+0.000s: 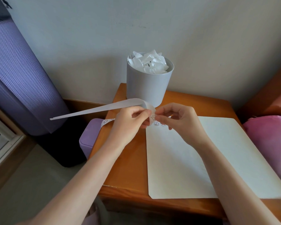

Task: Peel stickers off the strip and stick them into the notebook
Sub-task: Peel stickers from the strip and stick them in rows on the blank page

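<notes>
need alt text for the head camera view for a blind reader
Over a wooden table, the left hand grips a sticker strip while the right hand pinches a sticker on it. An open notebook with a few stickers near its top corner lies below, and a grey bin of crumpled paper stands behind.

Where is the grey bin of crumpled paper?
In the head view, the grey bin stands at the far left corner of the wooden table, near the wall, just beyond the left hand and right hand, which pinch the sticker strip.
</notes>
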Demonstrator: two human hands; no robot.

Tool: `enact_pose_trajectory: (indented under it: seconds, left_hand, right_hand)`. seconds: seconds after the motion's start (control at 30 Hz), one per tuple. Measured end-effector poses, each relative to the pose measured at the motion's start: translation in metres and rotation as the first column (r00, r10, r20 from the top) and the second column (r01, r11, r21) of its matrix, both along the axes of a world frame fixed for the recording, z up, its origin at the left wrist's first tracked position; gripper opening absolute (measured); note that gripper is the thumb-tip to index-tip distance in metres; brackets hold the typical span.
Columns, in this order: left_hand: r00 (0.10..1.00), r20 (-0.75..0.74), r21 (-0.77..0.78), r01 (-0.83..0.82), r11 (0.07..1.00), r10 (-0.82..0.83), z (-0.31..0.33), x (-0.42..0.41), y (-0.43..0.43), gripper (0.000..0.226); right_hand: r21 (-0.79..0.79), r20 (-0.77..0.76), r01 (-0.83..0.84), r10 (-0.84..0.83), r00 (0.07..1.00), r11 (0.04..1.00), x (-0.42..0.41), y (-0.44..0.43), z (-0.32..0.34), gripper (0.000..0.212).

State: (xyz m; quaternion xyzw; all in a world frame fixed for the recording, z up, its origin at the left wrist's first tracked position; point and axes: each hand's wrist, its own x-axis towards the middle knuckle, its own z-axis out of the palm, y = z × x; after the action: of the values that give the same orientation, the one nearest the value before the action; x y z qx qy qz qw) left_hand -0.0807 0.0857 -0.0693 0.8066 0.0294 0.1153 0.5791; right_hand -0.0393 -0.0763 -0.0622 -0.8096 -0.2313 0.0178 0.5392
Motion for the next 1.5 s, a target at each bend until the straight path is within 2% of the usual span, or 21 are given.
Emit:
enact_pose_trajectory:
  seconds: [0.73,1.0,1.23,1.3,1.4,1.5]
  left_hand:
    - [1.0,-0.01,-0.037,0.0,0.999,0.0,0.0,-0.001,-0.001,0.007]
    - [0.999,-0.002,-0.046,0.036,0.998,-0.036,0.004,-0.002,-0.003,0.015]
    - [0.999,-0.014,-0.064,-0.035,0.997,0.034,0.002,-0.002,-0.003,0.01]
    - [0.999,-0.025,-0.079,-0.036,0.996,0.034,0.003,-0.002,-0.003,0.012]
    - [0.998,-0.032,-0.057,-0.054,0.997,0.052,0.004,-0.003,-0.003,0.009]
    - [0.996,-0.034,-0.017,-0.079,0.997,0.078,0.004,-0.004,-0.004,0.008]
  right_hand:
    - [-0.1,0.12,0.032,-0.02,0.993,0.994,-0.002,0.003,-0.001,0.007]
    - [-0.107,0.067,0.052,-0.045,0.997,0.993,0.0,0.002,0.0,0.01]
    - [-0.136,0.106,0.006,0.009,0.994,0.991,-0.002,0.0,0.005,0.01]
    - [-0.12,0.095,0.0,0.011,0.995,0.993,-0.003,-0.001,0.008,0.009]
    - [-0.001,0.008,0.02,-0.02,1.0,1.0,-0.002,-0.006,0.014,0.007]
    - [0.01,-0.104,0.125,-0.124,0.987,0.992,0.005,-0.019,0.017,0.011]
